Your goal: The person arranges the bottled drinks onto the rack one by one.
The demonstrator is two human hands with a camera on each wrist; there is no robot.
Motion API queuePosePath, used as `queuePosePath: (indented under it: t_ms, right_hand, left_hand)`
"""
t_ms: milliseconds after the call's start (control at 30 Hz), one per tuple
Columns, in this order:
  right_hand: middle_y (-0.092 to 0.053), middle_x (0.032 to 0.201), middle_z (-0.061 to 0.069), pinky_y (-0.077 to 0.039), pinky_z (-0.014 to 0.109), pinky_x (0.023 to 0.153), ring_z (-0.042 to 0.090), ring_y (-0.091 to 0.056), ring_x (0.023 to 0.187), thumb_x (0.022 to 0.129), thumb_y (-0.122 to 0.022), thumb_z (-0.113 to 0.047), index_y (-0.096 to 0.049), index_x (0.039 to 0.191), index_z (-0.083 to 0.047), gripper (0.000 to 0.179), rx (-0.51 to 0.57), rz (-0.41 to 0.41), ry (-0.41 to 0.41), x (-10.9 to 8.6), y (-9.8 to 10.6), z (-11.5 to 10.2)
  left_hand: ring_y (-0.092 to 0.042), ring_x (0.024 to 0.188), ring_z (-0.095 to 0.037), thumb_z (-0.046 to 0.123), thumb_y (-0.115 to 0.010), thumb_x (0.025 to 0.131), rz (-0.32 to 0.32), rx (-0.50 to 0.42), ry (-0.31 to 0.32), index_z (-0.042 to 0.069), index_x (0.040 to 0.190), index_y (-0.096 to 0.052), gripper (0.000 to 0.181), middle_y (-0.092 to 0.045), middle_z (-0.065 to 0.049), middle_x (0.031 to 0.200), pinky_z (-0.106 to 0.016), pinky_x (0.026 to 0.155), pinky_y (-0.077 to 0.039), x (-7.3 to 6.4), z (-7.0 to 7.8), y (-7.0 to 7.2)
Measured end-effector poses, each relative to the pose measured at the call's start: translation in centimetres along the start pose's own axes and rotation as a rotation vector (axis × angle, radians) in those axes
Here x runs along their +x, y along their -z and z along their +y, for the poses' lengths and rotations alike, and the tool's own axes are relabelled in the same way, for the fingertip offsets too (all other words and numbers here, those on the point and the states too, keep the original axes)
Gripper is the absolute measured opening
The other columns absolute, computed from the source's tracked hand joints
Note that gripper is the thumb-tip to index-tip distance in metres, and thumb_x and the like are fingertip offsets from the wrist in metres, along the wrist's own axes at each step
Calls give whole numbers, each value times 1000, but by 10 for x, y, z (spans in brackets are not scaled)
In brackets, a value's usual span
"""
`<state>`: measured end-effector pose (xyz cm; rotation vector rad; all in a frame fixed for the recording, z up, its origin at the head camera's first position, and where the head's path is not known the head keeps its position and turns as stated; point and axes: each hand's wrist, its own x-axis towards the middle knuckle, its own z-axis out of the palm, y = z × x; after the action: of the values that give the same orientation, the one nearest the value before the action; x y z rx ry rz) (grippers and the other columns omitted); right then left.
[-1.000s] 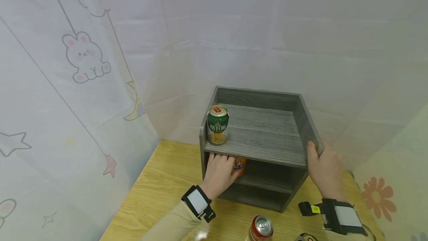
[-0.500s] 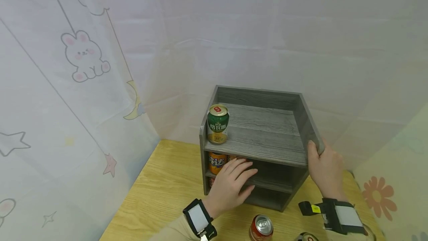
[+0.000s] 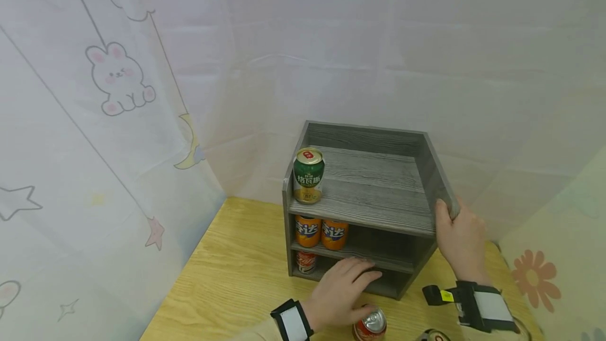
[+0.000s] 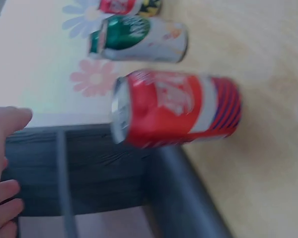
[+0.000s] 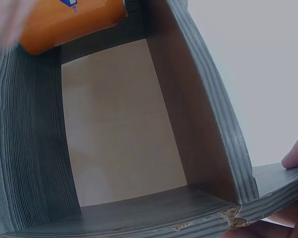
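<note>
My left hand [image 3: 343,291], holding nothing, hovers in front of the grey wooden shelf [image 3: 369,183]. Its thumb overlaps the top of a red soda can [image 3: 369,328] on the table in the head view; in the left wrist view the thumb shows apart from that red can [image 4: 179,106]. My right hand [image 3: 461,238] grips the shelf's right side panel. Two orange soda cans [image 3: 334,236] stand side by side at the left of the middle level. Below them is another red can [image 3: 306,262], and a green and gold can [image 3: 309,178] stands on the top level.
At the front edge of the head view a further can [image 3: 433,336] is partly cut off. A green and white can [image 4: 144,39] and a red one [image 4: 121,6] stand beyond the nearest red can. A printed curtain [image 3: 379,57] hangs behind the wooden table [image 3: 227,257].
My left hand has let go of an orange can on the middle level, then come out and down toward the red can on the table. The right hand keeps its grip.
</note>
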<state>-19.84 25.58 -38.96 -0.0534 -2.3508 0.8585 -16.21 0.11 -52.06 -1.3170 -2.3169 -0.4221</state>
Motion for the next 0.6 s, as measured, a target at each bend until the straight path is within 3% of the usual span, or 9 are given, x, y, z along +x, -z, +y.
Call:
queuePosePath:
  t_ms: [200,467,600]
  right_hand:
    - [-29,54,3,-18,29,39,17,-21,42,106,-45,-25,-39,73,-8,38,-8,6,-6,0,-1,0]
    - [-30,54,4,-19,29,39,17,-21,42,107,-45,-26,-40,75,-8,37,0,2,-12,0,-1,0]
    - [-30,54,4,-19,29,39,17,-21,42,107,-45,-26,-40,74,-8,37,-2,6,-9,0,-1,0]
  left_hand:
    - [-46,134,-11,60,-65,93,-215,-21,13,16,149,-48,73,-52,-1,144,-27,114,-31,-12,10,-21]
    - [-47,133,-11,59,-64,94,-354,-88,22,15,150,-48,73,-49,-4,149,-22,107,-38,-20,20,-42]
    - [-48,132,-10,61,-63,94,-407,-96,72,16,152,-45,76,-46,-2,152,-20,100,-44,-20,22,-49]
